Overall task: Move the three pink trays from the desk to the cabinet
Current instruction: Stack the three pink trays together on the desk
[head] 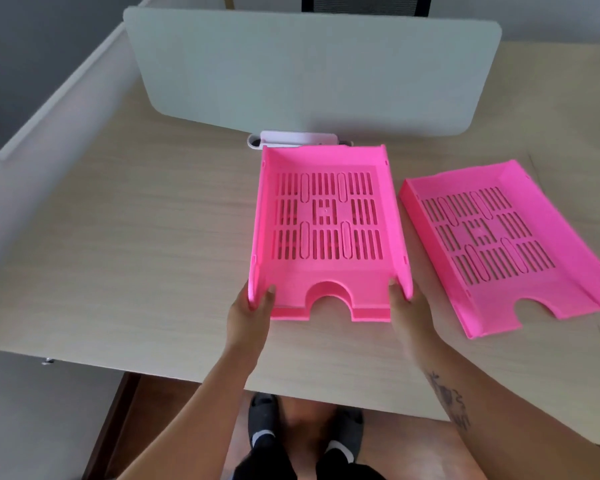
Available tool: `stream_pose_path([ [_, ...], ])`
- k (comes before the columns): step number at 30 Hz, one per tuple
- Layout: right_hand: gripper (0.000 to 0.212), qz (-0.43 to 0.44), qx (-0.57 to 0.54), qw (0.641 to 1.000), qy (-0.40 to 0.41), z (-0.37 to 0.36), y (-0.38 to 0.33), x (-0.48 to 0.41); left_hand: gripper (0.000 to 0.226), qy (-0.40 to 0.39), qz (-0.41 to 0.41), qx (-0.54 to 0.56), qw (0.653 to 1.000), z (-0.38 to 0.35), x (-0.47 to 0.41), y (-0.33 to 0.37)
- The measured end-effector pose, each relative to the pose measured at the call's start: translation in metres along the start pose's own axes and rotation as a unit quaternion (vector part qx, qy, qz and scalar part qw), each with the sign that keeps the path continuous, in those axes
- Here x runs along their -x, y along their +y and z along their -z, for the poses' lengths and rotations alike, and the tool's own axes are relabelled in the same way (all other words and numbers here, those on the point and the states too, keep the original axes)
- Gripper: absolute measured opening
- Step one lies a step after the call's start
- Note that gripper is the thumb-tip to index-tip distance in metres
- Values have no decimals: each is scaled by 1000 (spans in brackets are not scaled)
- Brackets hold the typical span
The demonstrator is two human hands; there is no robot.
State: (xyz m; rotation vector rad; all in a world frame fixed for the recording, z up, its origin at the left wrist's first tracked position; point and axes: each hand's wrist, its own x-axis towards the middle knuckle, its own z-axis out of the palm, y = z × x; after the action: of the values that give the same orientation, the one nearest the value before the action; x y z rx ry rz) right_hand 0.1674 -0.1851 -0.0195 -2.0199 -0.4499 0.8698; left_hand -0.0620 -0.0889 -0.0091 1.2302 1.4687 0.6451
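A pink slotted tray sits in the middle of the light wood desk. My left hand grips its near left corner, thumb inside the rim. My right hand grips its near right corner the same way. A second pink tray lies flat on the desk to the right, turned at an angle, apart from both hands. No third tray or cabinet is in view.
A pale grey divider screen stands along the desk's far edge. A white cable box sits just behind the held tray. My feet in dark slippers stand on the floor below the desk's near edge.
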Motion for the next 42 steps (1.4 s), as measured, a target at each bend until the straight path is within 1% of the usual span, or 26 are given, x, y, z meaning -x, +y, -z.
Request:
stream_pose_path([
  [4,42,5,-41,999,-11,-38,-9,6,23,-3,19,11,1000,29,-31,5],
  [8,36,18,-98,995,-12,-81,-25,13,20,-17,17,9,1000,67,-67,7],
  [12,36,-2,-109,994,29,-112,-32,13,28,-34,11,-26,999,91,-94,10],
  [14,34,-14,-107,993,53,-118,-32,12,27,-42,7,-39,998,92,-98,9],
  [17,26,-6,-112,992,64,-120,-30,10,25,-46,-1,-38,998,93,-102,6],
  [21,37,-4,-109,991,73,-122,-31,13,32,-65,-11,-41,997,96,-102,0],
  [26,36,-4,-109,990,84,-122,-40,12,27,-69,-19,-39,997,93,-103,5],
  [28,38,-16,-93,994,56,-116,-43,9,32,-83,-30,-54,995,97,-104,13],
  [29,44,-19,-77,997,25,-109,-48,7,37,-90,-37,-57,994,101,-105,20],
  [31,78,-5,-31,999,-43,-86,-61,-2,52,-86,-60,-58,993,109,-115,44],
  [32,92,9,-10,998,-57,-69,-73,-6,59,-68,-77,-69,992,111,-124,61],
  [33,101,23,1,998,-57,-52,-89,-11,64,-46,-99,-83,991,112,-133,80],
  [35,107,65,-21,997,-30,-16,-121,-25,65,-17,-150,-92,984,106,-147,122],
  [36,110,82,-29,996,-4,1,-138,-33,63,-11,-175,-86,981,98,-150,142],
  [38,123,109,-39,993,30,33,-166,-47,58,-13,-214,-71,974,74,-150,176],
  [39,124,123,-43,991,26,47,-176,-53,57,-21,-228,-65,971,57,-146,188],
  [40,116,129,-38,991,16,59,-182,-58,57,-32,-238,-63,969,39,-139,197],
  [42,86,124,-14,992,2,86,-182,-74,58,-59,-247,-70,965,-4,-123,207],
])
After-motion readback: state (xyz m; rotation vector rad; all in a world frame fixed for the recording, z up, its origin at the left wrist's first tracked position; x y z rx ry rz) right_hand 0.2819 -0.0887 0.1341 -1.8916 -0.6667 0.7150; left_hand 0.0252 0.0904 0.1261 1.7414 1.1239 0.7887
